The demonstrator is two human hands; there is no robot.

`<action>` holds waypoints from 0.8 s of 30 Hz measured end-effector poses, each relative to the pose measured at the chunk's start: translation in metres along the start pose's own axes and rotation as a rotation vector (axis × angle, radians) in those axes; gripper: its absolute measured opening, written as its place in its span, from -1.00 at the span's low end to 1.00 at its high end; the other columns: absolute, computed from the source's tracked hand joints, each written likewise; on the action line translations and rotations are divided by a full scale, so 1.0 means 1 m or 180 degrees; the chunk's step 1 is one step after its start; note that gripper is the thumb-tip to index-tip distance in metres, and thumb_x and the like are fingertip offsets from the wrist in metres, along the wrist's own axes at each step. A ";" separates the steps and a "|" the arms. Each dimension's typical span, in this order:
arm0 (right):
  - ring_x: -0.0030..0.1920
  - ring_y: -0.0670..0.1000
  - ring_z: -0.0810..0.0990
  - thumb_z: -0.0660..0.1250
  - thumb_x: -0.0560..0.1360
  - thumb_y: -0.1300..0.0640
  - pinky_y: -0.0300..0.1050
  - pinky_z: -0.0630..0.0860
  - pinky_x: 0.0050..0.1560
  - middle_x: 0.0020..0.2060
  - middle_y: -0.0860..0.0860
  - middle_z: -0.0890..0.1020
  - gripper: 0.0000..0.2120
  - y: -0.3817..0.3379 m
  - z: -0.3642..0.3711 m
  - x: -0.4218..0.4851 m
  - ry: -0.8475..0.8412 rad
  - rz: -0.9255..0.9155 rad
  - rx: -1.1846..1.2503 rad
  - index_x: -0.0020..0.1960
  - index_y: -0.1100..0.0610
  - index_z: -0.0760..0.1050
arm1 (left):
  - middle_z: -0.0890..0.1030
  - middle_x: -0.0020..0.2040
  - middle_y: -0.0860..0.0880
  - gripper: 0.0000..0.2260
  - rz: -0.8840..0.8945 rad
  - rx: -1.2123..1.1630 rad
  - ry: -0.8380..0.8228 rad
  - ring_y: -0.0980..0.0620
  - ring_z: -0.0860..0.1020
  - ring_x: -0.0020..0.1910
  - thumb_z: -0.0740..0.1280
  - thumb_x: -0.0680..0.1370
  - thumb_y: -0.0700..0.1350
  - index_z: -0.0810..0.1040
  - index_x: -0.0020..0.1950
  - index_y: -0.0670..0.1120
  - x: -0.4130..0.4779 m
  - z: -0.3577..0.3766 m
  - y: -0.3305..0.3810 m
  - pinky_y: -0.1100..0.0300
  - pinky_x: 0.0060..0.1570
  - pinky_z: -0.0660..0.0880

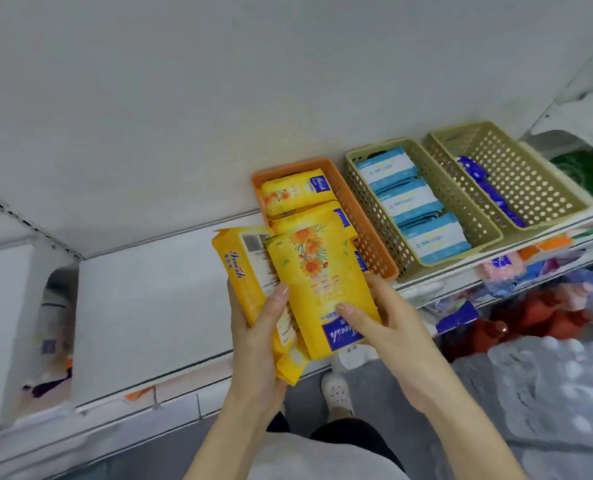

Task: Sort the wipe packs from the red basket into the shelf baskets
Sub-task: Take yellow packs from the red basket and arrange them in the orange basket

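Three baskets stand side by side on a white shelf (149, 289). The orange basket (369, 247) is on the left and has yellow wipe packs (295, 192) lying flat in it. Touching it is the middle beige basket (366, 202), which holds three light blue packs (409, 202) in a row. The far beige basket (530, 181) has dark blue packs (475, 168) along its left side, and the rest of its floor is bare.

In front of the orange basket the person holds more yellow packs. The left grip (257, 341) is curled around a back yellow pack (239, 271) from below, with its thumb on the front yellow pack (319, 282). The right grip (388, 327) pinches that front pack, thumb on the flower side and fingers behind it. The top of the front pack covers the near end of the orange basket.

The wall (218, 98) behind the shelf is plain white. A lower shelf (530, 265) on the right is full of mixed colourful packs. Under it sits something red (544, 317), too blurry to name. A white shoe (336, 393) stands on the grey floor, beside a grey bumpy sheet (547, 382).
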State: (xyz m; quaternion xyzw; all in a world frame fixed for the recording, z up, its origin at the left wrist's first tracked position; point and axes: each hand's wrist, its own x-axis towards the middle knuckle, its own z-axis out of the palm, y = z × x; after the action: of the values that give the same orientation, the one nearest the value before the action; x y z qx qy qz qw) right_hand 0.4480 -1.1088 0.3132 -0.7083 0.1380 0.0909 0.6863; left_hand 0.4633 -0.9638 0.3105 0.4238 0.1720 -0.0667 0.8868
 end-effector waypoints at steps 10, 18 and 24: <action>-0.16 -0.28 0.62 0.28 0.54 0.28 -0.39 0.52 -0.22 -0.09 -0.16 0.68 -0.69 -0.030 -0.111 0.103 -0.1042 -0.0280 -0.1225 0.21 -0.01 0.49 | 0.55 0.29 -0.12 -0.41 0.0020 -0.0393 0.1260 -0.12 0.61 0.12 0.28 0.38 0.13 0.39 0.41 0.03 0.003 0.011 -0.019 0.00 0.04 0.51; 0.29 0.03 0.45 0.26 0.58 0.15 0.02 0.45 0.28 0.33 0.00 0.46 -0.59 -0.034 -0.065 0.199 -0.2783 -0.0408 -0.3443 0.42 0.05 0.36 | 0.61 0.22 -0.13 -0.37 0.0044 -0.0614 0.1642 -0.14 0.63 0.10 0.41 0.32 0.16 0.44 0.37 0.01 -0.034 0.004 -0.032 0.03 -0.06 0.61; 0.00 -0.06 0.57 0.30 0.55 0.06 -0.12 0.54 0.00 0.14 0.05 0.61 -0.70 -0.020 -0.051 0.211 -0.2799 -0.0555 -0.3919 0.25 0.12 0.53 | 0.61 0.21 -0.14 -0.48 -0.0074 -0.0691 0.1633 -0.16 0.62 0.12 0.29 0.39 0.09 0.46 0.35 0.01 -0.029 -0.003 -0.032 -0.04 0.05 0.50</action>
State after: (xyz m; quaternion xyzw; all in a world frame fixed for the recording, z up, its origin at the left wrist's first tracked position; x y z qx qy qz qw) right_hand 0.6510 -1.1742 0.2672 -0.8702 -0.2802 0.3708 0.1638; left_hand 0.4267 -0.9832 0.2960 0.3274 0.4020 0.0514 0.8536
